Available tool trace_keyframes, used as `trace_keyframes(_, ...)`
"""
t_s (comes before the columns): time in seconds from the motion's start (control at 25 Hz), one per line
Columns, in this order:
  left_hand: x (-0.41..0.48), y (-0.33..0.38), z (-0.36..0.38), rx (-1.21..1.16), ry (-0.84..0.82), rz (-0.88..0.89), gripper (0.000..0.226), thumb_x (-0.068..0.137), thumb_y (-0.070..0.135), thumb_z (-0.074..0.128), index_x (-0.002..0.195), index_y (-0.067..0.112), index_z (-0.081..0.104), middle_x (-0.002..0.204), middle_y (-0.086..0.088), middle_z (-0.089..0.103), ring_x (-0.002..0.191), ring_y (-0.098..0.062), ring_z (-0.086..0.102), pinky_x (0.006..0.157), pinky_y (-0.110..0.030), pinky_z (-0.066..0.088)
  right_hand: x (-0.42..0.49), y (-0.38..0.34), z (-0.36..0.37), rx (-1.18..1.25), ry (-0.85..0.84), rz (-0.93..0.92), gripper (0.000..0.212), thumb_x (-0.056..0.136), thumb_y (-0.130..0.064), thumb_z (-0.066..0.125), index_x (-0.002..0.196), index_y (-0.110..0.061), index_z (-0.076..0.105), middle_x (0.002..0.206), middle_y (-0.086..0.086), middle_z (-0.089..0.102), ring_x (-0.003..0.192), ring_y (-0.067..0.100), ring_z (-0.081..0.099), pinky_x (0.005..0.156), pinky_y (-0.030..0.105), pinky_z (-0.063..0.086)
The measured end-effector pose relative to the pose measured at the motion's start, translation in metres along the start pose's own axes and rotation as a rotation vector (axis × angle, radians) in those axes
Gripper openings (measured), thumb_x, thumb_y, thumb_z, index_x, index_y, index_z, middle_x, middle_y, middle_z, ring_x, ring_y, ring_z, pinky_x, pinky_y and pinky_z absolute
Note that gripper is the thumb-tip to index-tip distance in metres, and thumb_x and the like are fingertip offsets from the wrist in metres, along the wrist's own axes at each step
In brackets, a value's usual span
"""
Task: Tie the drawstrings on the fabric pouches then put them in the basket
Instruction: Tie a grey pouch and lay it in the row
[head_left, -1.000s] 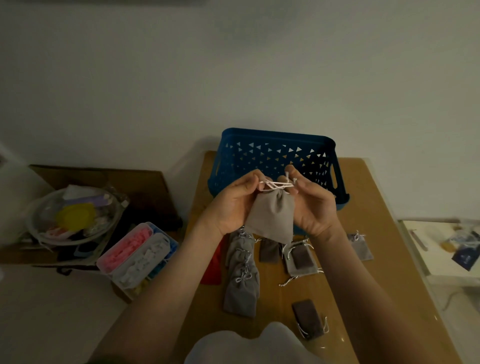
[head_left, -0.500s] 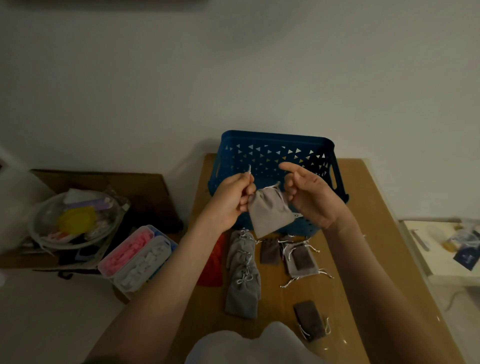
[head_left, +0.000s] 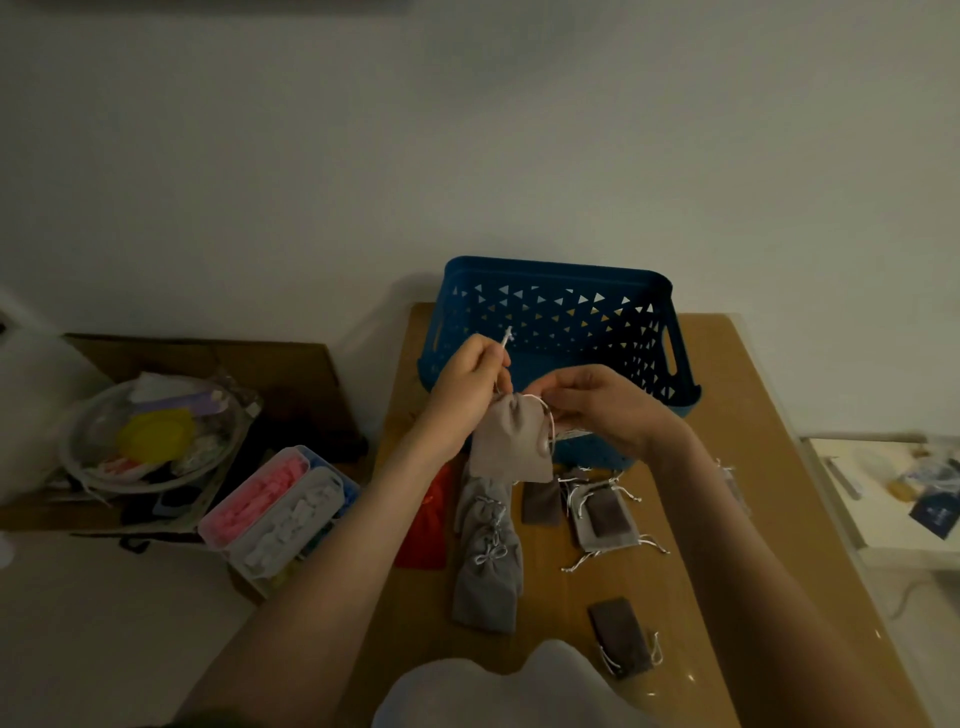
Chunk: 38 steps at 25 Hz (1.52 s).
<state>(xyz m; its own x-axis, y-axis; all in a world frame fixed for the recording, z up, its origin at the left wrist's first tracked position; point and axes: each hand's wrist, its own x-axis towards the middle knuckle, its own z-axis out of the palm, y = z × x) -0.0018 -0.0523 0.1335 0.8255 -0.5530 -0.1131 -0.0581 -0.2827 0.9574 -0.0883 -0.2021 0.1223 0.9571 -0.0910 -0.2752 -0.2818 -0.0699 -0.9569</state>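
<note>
The left hand (head_left: 465, 387) has its fingers (head_left: 493, 364) curled tight, pinching a white drawstring (head_left: 506, 336) whose frayed end sticks up above the knuckles. The right hand (head_left: 608, 410) curls its fingers (head_left: 553, 397) to pinch the same drawstring at the mouth of a soft, beige, rectangular pouch (head_left: 511, 447). The pouch hangs between both hands, in front of the blue plastic basket (head_left: 556, 275) pierced with triangular holes. On the wooden desk (head_left: 727, 395) lie overlapping grey pouches (head_left: 488, 566) tied with bows, and three dark brown pouches (head_left: 621, 642).

Basket (head_left: 558, 322) behind — pouches (head_left: 488, 561) before it, on the table (head_left: 727, 395).
</note>
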Motion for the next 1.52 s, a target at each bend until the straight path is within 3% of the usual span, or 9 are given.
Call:
trace_keyframes(0.16,-0.006,0.0,0.008,0.17,0.194,0.022,0.022,0.103,0.021,0.028,0.098,0.007,0.044,0.077,-0.005,0.058,0.07,-0.014,0.058,0.055,-0.012,0.041,0.001,0.004,0.007,0.079,0.027,-0.048,0.017,0.099,-0.007,0.044,0.1,-0.005,0.061,0.08,0.007,0.064,0.07,0.015,0.061,0.069,0.027,0.052)
trace_keyframes(0.32,-0.016,-0.001,0.013,0.355,0.326,0.157,0.027,0.104,0.022,0.023,0.101,0.003,0.043,0.078,-0.013,0.059,0.067,-0.025,0.056,0.056,-0.033,0.043,0.002,0.009,0.007,0.131,0.086,-0.072,0.014,0.097,-0.003,0.047,0.096,-0.004,0.061,0.074,0.005,0.06,0.065,0.012,0.058,0.064,0.023,0.051)
trace_keyframes(0.52,-0.018,-0.005,0.013,0.304,0.287,0.336,0.021,0.103,0.017,0.028,0.1,0.003,0.043,0.079,-0.005,0.06,0.061,-0.003,0.05,0.057,-0.009,0.04,-0.001,0.009,0.007,0.087,0.007,-0.048,0.016,0.096,-0.011,0.051,0.106,-0.007,0.062,0.079,0.003,0.062,0.07,0.011,0.059,0.071,0.025,0.051)
trace_keyframes(0.88,-0.014,-0.014,0.011,0.504,0.283,0.251,0.036,0.102,0.036,0.024,0.104,0.008,0.046,0.057,0.006,0.045,0.048,-0.016,0.048,0.038,-0.022,0.024,0.002,0.01,0.014,0.0,0.106,-0.117,0.019,0.096,-0.018,0.053,0.08,-0.011,0.062,0.069,0.005,0.06,0.065,0.024,0.049,0.063,0.03,0.041)
trace_keyframes(1.04,-0.016,-0.016,0.013,0.457,0.341,0.281,0.033,0.102,0.032,0.029,0.119,0.007,0.044,0.056,0.009,0.043,0.046,-0.015,0.046,0.036,-0.02,0.028,0.006,0.012,0.014,-0.045,0.33,-0.119,0.021,0.096,-0.012,0.053,0.078,-0.011,0.063,0.068,0.002,0.062,0.06,0.01,0.053,0.06,0.021,0.043)
trace_keyframes(1.24,-0.013,-0.022,0.006,0.338,0.285,0.279,0.032,0.101,0.031,0.036,0.12,0.007,0.044,0.065,-0.003,0.057,0.056,-0.025,0.056,0.05,-0.043,0.045,0.002,0.01,-0.008,0.056,0.52,-0.135,0.023,0.098,-0.014,0.049,0.078,-0.011,0.058,0.069,0.001,0.064,0.052,0.001,0.052,0.052,0.013,0.041)
trace_keyframes(1.32,-0.012,-0.02,0.005,0.329,0.181,0.257,0.029,0.099,0.033,0.041,0.117,0.01,0.045,0.074,-0.013,0.065,0.061,-0.022,0.06,0.052,-0.03,0.044,0.002,0.009,-0.01,0.061,0.464,-0.157,0.023,0.099,-0.014,0.047,0.08,-0.011,0.058,0.072,0.001,0.065,0.057,0.005,0.055,0.053,0.015,0.042)
trace_keyframes(1.44,-0.012,-0.017,0.006,0.157,0.023,0.142,0.024,0.098,0.026,0.049,0.119,0.016,0.046,0.089,0.0,0.07,0.071,0.004,0.061,0.061,-0.008,0.042,0.004,0.008,-0.012,0.112,0.439,-0.207,0.021,0.1,-0.013,0.046,0.083,-0.01,0.059,0.071,0.001,0.064,0.059,0.009,0.055,0.056,0.019,0.043)
trace_keyframes(1.52,-0.008,-0.02,0.007,-0.038,0.001,0.073,0.022,0.098,0.022,0.05,0.119,0.02,0.047,0.093,0.004,0.071,0.081,0.004,0.063,0.072,-0.011,0.044,0.005,0.01,-0.013,0.163,0.47,-0.217,0.017,0.099,-0.011,0.046,0.09,-0.01,0.06,0.072,0.002,0.064,0.059,0.009,0.055,0.054,0.019,0.043)
